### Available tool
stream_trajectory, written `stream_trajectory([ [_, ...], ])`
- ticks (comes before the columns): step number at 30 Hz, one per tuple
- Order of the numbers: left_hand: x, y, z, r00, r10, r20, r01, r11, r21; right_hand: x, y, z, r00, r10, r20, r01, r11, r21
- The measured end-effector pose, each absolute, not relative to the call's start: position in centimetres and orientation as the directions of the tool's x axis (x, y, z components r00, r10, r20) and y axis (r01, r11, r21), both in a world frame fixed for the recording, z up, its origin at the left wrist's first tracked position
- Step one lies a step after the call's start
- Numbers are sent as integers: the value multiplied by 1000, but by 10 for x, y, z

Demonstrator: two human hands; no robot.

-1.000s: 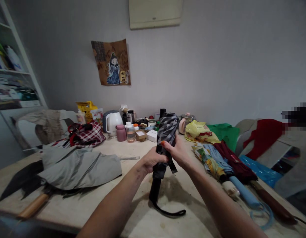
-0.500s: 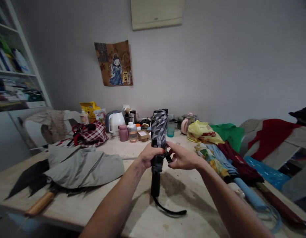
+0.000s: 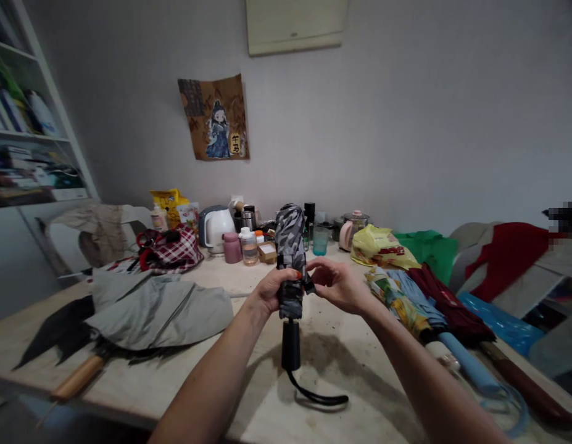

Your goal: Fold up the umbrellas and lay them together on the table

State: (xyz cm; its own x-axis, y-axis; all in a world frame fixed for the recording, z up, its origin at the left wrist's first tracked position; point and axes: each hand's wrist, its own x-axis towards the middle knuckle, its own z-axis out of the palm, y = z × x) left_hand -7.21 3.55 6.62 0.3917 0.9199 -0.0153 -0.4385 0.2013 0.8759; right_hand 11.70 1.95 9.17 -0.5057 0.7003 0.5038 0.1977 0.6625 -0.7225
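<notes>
The camouflage umbrella [image 3: 289, 231] in the middle is creased cloth, its black handle [image 3: 290, 346] smooth and plastic-looking. Toward eight o'clock, a grey umbrella [image 3: 160, 314] of matt, wrinkled cloth has a wooden handle [image 3: 78, 377] (smooth, by its look); toward four o'clock lies glossy blue plastic [image 3: 498, 322].

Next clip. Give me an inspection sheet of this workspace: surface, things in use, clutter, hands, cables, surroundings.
Surface: pale table, dark specks and shadow near its middle.
Things in use: grey-and-black patterned umbrella, furled, roughly upright, handle down.
Clutter: grey umbrella at left; floral, blue and dark red umbrellas at right; kettle behind.
Hands: left hand holds the patterned umbrella; right hand is at its dark strap, grip unclear.
Cables: nothing seen.
Surroundings: poster on wall, shelves at left.
</notes>
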Motion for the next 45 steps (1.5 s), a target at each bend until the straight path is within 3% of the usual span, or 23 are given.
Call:
stream_trajectory([
  [2, -74, 38, 67, 404, 915, -12, -466, 217, 858, 115, 14, 95, -552, 666, 501, 122, 659, -742],
  [6, -76, 39, 68, 425, 905, 6, -501, 230, 834, 109, 7, 99, -582, 665, 469, 140, 650, -747],
  [12, -75, 35, 67, 472, 880, 47, -511, 230, 829, 111, 27, 93, -243, 766, 595, 226, 641, -733],
  [17, -73, 29, 69, 384, 923, 32, -414, 141, 899, 135, 51, 91, -145, 821, 553, 402, 559, -725],
  [23, -64, 18, 75, 313, 948, 58, -293, 39, 955, 150, 63, 90, -142, 785, 602, 608, 549, -573],
  [26, -64, 18, 77, 276, 958, 73, -288, 10, 958, 153, 60, 95, -139, 783, 607, 544, 573, -614],
  [32, -56, 21, 79, 146, 983, 116, -183, -89, 979, 142, 37, 106, -148, 879, 453, 211, 476, -854],
  [39, -41, 21, 71, -54, 970, 238, 71, -234, 970, 107, 15, 101, -211, 893, 397, 68, 419, -905],
  [45, -42, 20, 73, -66, 968, 241, -11, -242, 970, 106, 19, 97, -322, 869, 375, -37, 384, -922],
])
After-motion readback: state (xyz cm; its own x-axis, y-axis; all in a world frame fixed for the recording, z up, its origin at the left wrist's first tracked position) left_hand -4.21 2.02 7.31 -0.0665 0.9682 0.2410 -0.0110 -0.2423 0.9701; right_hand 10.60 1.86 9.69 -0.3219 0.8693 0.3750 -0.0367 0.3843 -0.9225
